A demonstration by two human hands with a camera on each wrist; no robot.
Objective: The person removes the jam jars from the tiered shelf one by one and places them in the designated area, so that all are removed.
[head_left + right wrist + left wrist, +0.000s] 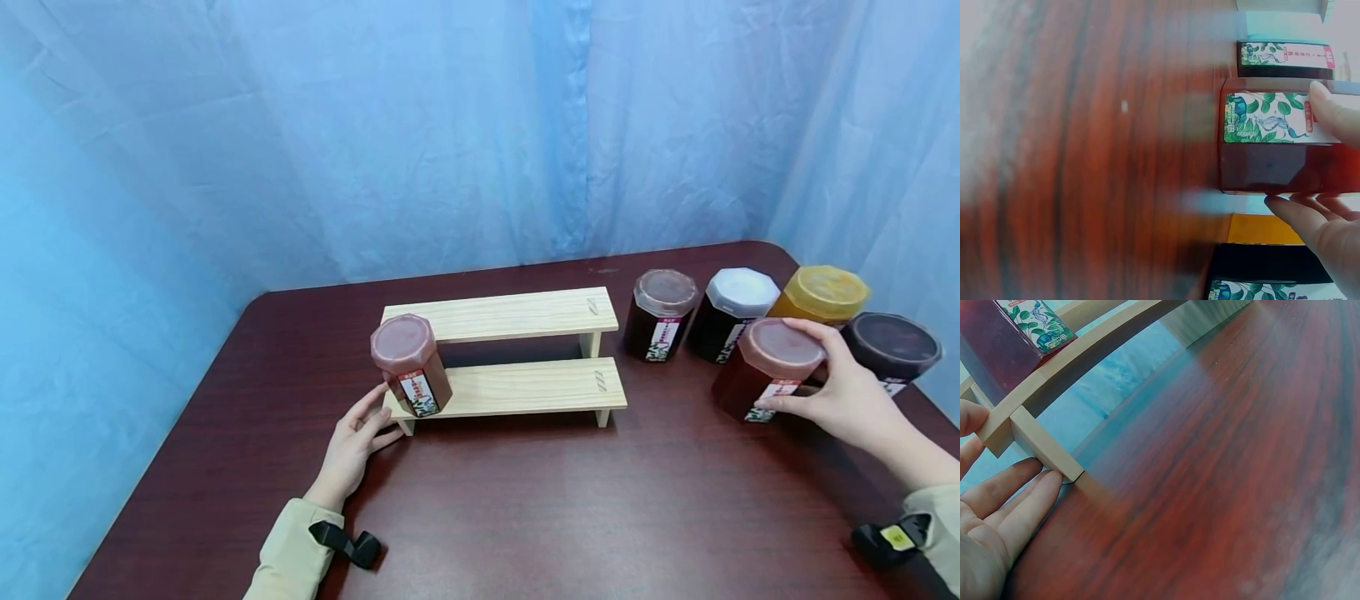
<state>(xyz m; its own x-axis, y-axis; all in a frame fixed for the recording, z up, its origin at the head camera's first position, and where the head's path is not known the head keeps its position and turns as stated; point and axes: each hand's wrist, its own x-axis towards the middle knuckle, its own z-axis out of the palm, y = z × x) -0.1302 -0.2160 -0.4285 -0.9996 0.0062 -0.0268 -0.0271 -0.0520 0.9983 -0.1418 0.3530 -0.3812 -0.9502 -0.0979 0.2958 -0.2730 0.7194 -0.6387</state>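
My left hand (358, 440) is at the left end of a two-tier wooden shelf (525, 388), its rather straight fingers (1025, 503) touching the end of the lower board and its leg. A jar with a pinkish-red lid (408, 372) stands on that lower board, at its left end. At the right, my right hand (847, 387) grips a second jar of reddish-brown contents (772, 367). In the right wrist view the thumb lies over this jar's leafy label (1269, 117), while the other fingers are along the opposite side.
Around the gripped jar stand a dark jar with a clear lid (662, 312), a white-lidded jar (738, 300), a yellow jar (825, 292) and a black-lidded jar (892, 346). Blue curtains (450, 142) hang behind the dark red table (562, 508).
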